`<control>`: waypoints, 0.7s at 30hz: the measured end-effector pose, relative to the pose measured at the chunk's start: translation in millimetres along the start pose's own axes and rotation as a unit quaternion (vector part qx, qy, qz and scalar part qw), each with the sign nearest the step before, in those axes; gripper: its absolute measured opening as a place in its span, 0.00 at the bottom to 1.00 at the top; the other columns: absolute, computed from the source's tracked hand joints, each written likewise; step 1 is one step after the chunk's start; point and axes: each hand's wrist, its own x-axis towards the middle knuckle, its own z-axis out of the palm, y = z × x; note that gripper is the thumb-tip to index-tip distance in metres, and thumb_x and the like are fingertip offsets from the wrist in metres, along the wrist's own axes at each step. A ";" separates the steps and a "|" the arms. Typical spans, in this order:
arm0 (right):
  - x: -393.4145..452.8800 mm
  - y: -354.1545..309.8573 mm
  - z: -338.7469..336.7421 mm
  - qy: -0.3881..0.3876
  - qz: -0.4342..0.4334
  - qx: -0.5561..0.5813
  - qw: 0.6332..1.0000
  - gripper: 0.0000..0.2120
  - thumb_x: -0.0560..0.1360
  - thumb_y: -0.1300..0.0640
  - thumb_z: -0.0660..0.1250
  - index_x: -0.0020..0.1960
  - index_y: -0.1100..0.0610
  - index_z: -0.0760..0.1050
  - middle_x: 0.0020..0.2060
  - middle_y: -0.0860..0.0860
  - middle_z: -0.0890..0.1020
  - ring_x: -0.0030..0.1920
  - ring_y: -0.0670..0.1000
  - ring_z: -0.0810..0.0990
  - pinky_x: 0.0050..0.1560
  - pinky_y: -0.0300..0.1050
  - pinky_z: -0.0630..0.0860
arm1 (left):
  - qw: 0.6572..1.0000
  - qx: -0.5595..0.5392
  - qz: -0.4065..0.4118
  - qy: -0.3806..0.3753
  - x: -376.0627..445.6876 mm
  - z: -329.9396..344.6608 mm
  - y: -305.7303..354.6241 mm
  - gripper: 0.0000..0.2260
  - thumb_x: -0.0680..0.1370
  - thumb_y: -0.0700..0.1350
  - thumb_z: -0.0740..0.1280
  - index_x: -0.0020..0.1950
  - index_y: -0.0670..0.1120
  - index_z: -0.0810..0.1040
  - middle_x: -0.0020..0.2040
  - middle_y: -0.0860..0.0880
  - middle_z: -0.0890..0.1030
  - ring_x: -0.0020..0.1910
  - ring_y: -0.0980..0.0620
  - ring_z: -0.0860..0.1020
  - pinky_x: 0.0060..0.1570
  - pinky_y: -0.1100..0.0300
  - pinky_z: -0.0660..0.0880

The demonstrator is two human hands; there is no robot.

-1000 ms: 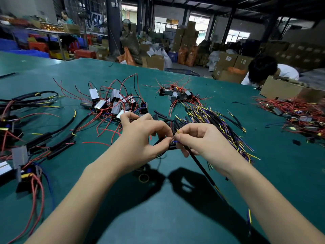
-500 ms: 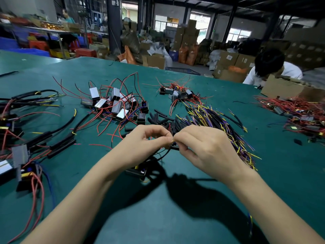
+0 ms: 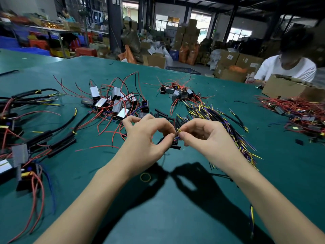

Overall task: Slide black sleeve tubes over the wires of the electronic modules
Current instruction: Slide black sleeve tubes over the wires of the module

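My left hand [image 3: 147, 138] and my right hand [image 3: 202, 136] meet fingertip to fingertip above the green table [image 3: 175, 217]. The left thumb and forefinger pinch a short black sleeve tube [image 3: 175, 144]. The right thumb and forefinger pinch thin yellow and blue wire ends [image 3: 179, 131] at the tube's mouth. A pile of silver modules [image 3: 114, 103] with red wires lies behind my left hand. Loose black sleeve tubes [image 3: 167, 115] lie just beyond my fingers.
A bundle of black sleeved wires with yellow and purple ends [image 3: 228, 124] spreads to the right. Finished sleeved modules [image 3: 35, 138] lie at the left. More red-wired modules [image 3: 299, 111] sit at the far right by a cardboard box [image 3: 288, 88], where another person works. A yellow rubber band [image 3: 145, 177] lies near my wrists.
My hands have stayed together at the same spot. The long black tube hanging under my right hand a second ago is out of sight, and yellow wire ends now show between the fingertips.
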 end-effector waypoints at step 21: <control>0.7 0.9 -2.1 0.013 -0.049 -0.082 0.995 0.03 0.75 0.63 0.69 0.47 0.57 0.79 0.34 0.47 0.81 0.34 0.43 0.77 0.38 0.36 0.72 | 0.995 -0.064 -0.061 0.044 -0.8 9.1 10.0 0.04 0.71 0.50 0.66 0.37 0.59 0.75 0.35 0.62 0.78 0.44 0.61 0.76 0.59 0.52 0.62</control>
